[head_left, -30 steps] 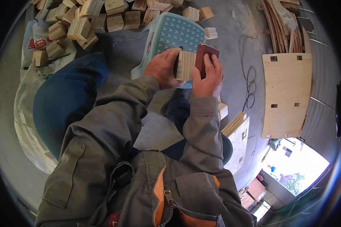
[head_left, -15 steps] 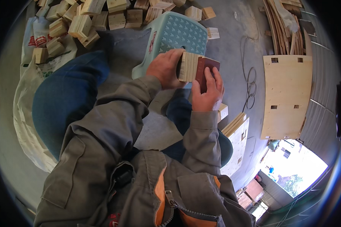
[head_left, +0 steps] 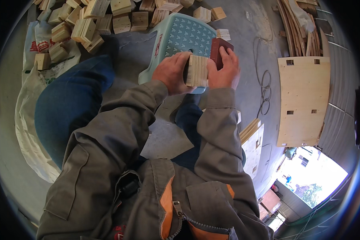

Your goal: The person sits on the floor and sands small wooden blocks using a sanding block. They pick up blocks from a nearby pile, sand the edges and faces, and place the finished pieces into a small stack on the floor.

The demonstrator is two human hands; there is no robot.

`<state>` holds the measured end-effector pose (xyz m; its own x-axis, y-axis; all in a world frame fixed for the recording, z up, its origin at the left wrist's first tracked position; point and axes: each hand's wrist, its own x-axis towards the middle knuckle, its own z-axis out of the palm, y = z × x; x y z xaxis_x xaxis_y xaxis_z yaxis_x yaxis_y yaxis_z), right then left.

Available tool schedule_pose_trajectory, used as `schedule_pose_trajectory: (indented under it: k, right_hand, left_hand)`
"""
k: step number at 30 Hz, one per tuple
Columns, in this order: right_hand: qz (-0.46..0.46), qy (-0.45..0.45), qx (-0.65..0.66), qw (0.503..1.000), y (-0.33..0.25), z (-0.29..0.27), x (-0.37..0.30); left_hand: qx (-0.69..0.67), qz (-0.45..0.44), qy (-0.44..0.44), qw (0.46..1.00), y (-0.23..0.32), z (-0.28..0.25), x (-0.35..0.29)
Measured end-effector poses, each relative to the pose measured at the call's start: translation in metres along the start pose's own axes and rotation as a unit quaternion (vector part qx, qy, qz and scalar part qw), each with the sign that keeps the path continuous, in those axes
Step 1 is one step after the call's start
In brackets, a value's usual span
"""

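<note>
My left hand [head_left: 171,73] is closed round a layered plywood block [head_left: 197,71], holding it over the near edge of a pale blue-green plastic stool [head_left: 184,35]. The block's striped edge faces up. In my right hand [head_left: 227,71] is a flat reddish-brown sanding block [head_left: 217,49], gripped with the fingers over its top and the thumb at its near side. It sits at the far right corner of the plywood block, mostly past it. Whether the two touch is hard to see.
Several plywood blocks [head_left: 84,31] are piled at the far left, partly on a white woven sack [head_left: 32,132]. To the right a large slotted plywood panel [head_left: 304,100] leans near wood strips [head_left: 302,32]. A thin cable [head_left: 264,86] lies looped on the floor. Slotted boards [head_left: 252,140] stand by my right arm.
My right hand has slid the sanding block away from me along the plywood block's right side. My left hand and the plywood block have barely shifted.
</note>
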<state>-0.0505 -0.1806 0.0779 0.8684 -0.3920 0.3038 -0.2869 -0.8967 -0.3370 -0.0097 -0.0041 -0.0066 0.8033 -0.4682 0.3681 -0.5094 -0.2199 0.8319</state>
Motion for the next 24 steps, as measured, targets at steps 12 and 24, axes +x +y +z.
schedule_pose_trajectory:
  k: [12,24]
  right_hand:
    - [-0.018,-0.008,-0.013,1.0,-0.026,-0.033,-0.086]
    - [-0.035,0.017,-0.009,0.999,-0.016,-0.018,-0.053]
  left_hand:
    - [-0.019,-0.004,-0.001,1.0,0.0,-0.002,0.001]
    - [-0.009,0.001,0.012,1.0,-0.003,0.003,-0.001]
